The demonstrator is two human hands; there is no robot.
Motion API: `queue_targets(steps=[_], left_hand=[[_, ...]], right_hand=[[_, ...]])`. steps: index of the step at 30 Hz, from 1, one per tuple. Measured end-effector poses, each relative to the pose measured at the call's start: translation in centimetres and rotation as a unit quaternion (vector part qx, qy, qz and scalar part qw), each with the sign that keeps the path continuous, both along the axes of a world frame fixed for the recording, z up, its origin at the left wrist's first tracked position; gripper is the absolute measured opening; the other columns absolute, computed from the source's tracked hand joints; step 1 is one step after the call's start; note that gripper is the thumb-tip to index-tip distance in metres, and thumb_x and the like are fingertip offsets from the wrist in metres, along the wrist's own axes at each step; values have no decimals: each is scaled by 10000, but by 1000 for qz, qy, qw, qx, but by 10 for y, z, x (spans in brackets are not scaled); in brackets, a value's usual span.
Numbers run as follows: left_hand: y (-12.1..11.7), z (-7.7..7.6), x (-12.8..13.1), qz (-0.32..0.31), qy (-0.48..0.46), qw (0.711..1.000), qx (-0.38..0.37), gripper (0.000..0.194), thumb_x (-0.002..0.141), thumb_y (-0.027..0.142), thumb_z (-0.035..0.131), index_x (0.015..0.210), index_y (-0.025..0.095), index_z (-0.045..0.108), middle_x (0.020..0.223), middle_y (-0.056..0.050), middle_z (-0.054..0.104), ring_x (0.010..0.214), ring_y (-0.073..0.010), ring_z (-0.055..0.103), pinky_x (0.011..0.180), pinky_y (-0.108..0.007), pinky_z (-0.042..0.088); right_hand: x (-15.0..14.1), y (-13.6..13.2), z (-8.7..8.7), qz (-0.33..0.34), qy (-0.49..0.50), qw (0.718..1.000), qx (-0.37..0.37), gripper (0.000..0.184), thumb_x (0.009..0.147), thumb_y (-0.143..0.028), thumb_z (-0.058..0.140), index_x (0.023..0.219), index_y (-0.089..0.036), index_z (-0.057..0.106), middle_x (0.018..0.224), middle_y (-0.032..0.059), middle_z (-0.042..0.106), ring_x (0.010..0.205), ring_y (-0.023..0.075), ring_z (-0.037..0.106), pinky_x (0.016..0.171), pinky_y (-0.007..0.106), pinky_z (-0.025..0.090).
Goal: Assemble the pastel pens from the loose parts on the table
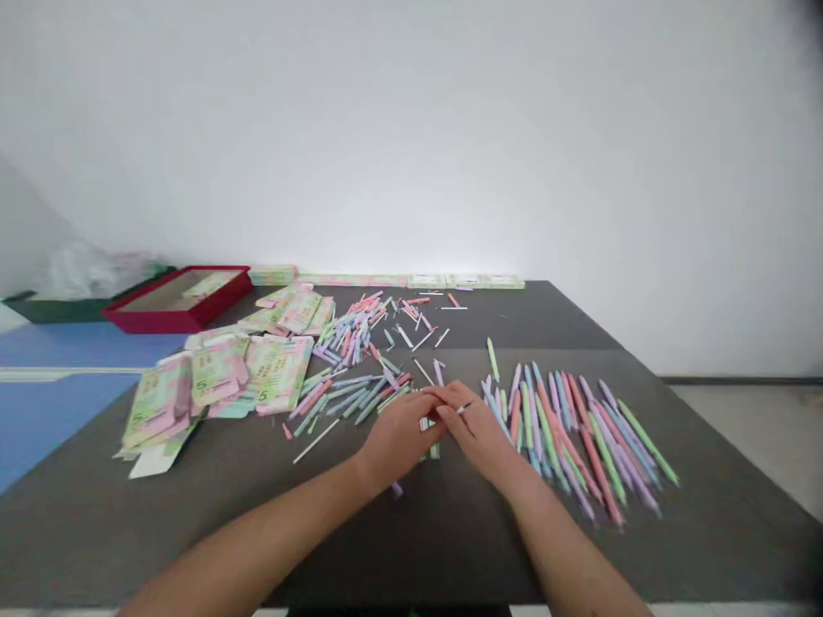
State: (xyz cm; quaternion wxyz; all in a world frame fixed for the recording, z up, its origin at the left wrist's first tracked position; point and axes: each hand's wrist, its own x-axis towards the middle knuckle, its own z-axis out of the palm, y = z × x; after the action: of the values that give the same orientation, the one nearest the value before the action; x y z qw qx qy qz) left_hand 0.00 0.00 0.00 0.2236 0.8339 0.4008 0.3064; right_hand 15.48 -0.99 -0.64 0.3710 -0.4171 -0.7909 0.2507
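My left hand (pixel 397 433) and my right hand (pixel 474 433) meet over the middle of the dark table, fingers closed and touching. A thin white pen refill (pixel 464 408) with a dark end shows at my right fingers. What my left fingers hold is hidden. Pale pen pieces (pixel 435 450) show just below the hands. Left of them lie loose pastel pen parts (pixel 351 398), with a white refill (pixel 315 441) apart in front. On the right, long pastel pens (pixel 566 428) lie side by side in a spread row.
Pink and green printed packets (pixel 222 373) are heaped at the left. A red box lid (pixel 177 300) and a green tray (pixel 57 308) with clear plastic stand behind them on a blue surface (pixel 64 420). Flat boxes (pixel 466 281) line the wall. A mound of short pen parts (pixel 353 330) lies farther back.
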Motion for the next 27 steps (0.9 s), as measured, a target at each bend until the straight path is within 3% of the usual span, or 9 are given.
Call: queue_targets(steps=[4, 10, 15, 18, 22, 24, 27], left_hand=[[2, 2, -2, 25, -21, 999, -9, 91, 763, 253, 579, 830, 204, 618, 810, -4, 660, 782, -157, 586, 847, -309, 422], [11, 16, -5, 56, -109, 988, -98, 187, 785, 358, 557, 809, 180, 609, 749, -3, 638, 700, -136, 575, 718, -262, 449], [13, 16, -1, 44, -179, 967, -176, 200, 779, 359, 558, 816, 166, 596, 704, 0, 623, 662, -130, 580, 635, -238, 458], [10, 14, -1, 51, -154, 973, -166, 202, 776, 338, 567, 867, 164, 612, 719, -6, 627, 659, -132, 580, 634, -241, 462], [10, 10, -17, 52, -112, 986, -109, 295, 818, 317, 523, 1073, 181, 582, 869, -31, 649, 748, -141, 592, 698, -257, 467], [11, 8, -32, 51, -57, 995, -58, 237, 840, 299, 493, 1012, 192, 616, 902, -38, 651, 823, -155, 587, 759, -274, 452], [10, 1, -57, -13, 71, 997, -29, 194, 852, 258, 474, 909, 205, 652, 893, -33, 650, 863, -155, 575, 797, -270, 430]], right_hand=[[3, 1, -9, -13, 67, 998, 12, 518, 858, -495, 433, 1291, -212, 430, 1092, 95, 532, 1017, 241, 505, 917, 398, 378], [3, 2, -10, -43, 153, 984, -78, 374, 886, -422, 410, 1181, -230, 538, 1119, 78, 587, 1059, 231, 517, 912, 379, 392], [-9, 3, -10, -16, 162, 978, -134, 358, 836, -395, 507, 1138, -213, 574, 914, 39, 659, 857, 205, 590, 792, 336, 445], [-13, 2, -9, -37, 151, 977, -148, 262, 856, -358, 471, 1001, -204, 627, 736, 1, 639, 698, 165, 580, 675, 275, 434], [-11, 1, -8, -69, 130, 978, -149, 204, 850, -324, 467, 828, -194, 622, 680, -5, 621, 681, 160, 575, 648, 262, 416], [-11, 1, -9, -76, 145, 974, -158, 188, 842, -322, 475, 867, -191, 608, 685, -4, 626, 683, 162, 584, 665, 272, 425], [-10, 1, -11, -78, 175, 967, -166, 205, 836, -333, 479, 924, -188, 594, 703, 0, 631, 688, 162, 590, 688, 284, 435]])
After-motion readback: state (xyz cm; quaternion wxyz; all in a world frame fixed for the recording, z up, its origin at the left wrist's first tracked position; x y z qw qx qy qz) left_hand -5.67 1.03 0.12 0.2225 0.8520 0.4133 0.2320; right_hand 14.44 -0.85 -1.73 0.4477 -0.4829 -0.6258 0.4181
